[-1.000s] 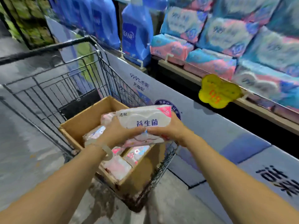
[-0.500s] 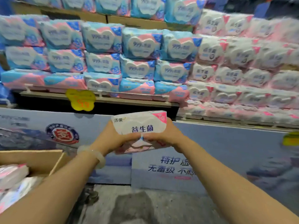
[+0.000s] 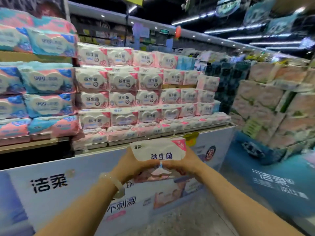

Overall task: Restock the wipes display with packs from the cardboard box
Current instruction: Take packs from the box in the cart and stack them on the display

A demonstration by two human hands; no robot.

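Hands grip one pack of wipes between them in the near middle of the scene: the left hand curls round its left end, the right hand round its right end, and the fingers meet under its lower edge. The pack stands above both wrists, print facing the camera. Beyond it, further off, the display holds rows of matching pink and white packs, with blue packs stacked to the left

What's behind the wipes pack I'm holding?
Behind the wipes pack stand stacked pink packs on the display, with a yellow tag peeking out. The pack covers the shelf edge directly behind.
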